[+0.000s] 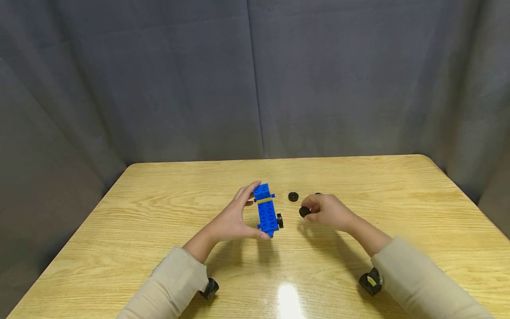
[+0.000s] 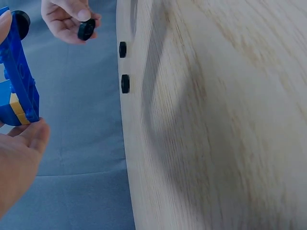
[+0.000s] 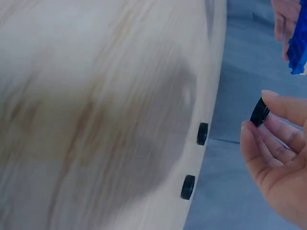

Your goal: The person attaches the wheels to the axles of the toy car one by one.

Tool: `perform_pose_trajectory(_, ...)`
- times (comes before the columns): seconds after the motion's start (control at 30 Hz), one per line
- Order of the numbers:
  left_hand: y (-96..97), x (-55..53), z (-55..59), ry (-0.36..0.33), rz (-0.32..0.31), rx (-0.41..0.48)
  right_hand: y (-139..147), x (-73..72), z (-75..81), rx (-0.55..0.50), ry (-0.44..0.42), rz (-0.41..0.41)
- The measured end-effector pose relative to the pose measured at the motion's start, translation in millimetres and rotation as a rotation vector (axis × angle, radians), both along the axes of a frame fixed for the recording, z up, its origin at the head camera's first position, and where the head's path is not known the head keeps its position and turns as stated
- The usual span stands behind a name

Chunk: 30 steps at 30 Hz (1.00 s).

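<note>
My left hand (image 1: 233, 220) grips a blue toy car base (image 1: 267, 216) of studded building blocks by its two ends, held up over the table. A yellow strip crosses it near the far end, and one black wheel (image 1: 280, 220) sits on its right side near the close end. Bare blue axle stubs stick out elsewhere along its sides. To the right, my right hand (image 1: 330, 212) pinches a loose black wheel (image 3: 260, 112) between thumb and fingers, above the table and apart from the car base.
Two more black wheels lie on the wooden table (image 1: 159, 190): one wheel (image 1: 293, 196) between the hands, another wheel (image 3: 188, 187) mostly hidden behind my right hand in the head view. A grey curtain (image 1: 179, 88) hangs behind the table's far edge. Black wrist cameras sit under both sleeves.
</note>
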State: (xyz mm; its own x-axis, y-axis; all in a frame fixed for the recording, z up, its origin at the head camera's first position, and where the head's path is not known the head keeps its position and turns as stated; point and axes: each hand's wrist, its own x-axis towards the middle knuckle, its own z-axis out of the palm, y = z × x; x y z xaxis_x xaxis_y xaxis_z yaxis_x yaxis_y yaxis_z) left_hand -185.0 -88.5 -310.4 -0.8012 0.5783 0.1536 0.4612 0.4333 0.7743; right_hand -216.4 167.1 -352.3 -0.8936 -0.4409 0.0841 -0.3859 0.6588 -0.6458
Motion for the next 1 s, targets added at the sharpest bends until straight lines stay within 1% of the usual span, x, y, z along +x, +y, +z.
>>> perform_pose_trajectory(0.07,0.1,-0.5,-0.7,0.006,-0.002,0.001,-1.0,1.9,1.8,-0.027,0.016,-0.008)
perform_pose_trajectory(0.17,-1.5,-8.2,-11.6,0.019,0.002,-0.006,-2.8,4.2,4.9,-0.053,0.034,-0.018)
perform_pose_trajectory(0.3,-4.3,-19.0,-27.6,0.033,0.005,-0.005,-5.8,6.8,7.7,-0.084,0.036,-0.04)
perform_pose_trajectory(0.33,-4.7,-19.5,-28.7,0.035,0.002,0.001,-6.9,7.6,8.2,-0.094,0.034,-0.045)
perform_pose_trajectory(0.47,-6.1,-19.0,-30.7,0.036,-0.007,0.02,-10.9,10.5,9.9,-0.135,0.034,-0.046)
perform_pose_trajectory(0.63,-6.4,-18.2,-30.8,0.045,-0.014,0.011,-13.8,10.8,10.6,-0.185,0.033,-0.032)
perform_pose_trajectory(0.77,-5.5,-17.8,-31.0,0.033,-0.02,0.014,-14.4,10.5,10.0,-0.224,0.033,-0.025)
perform_pose_trajectory(0.93,-3.1,-17.7,-32.2,0.014,-0.023,0.011,-15.4,11.9,10.5,-0.246,0.026,-0.026)
perform_pose_trajectory(1.0,-2.2,-17.4,-32.9,0.018,-0.025,0.01,-15.9,12.1,10.7,-0.253,0.026,-0.025)
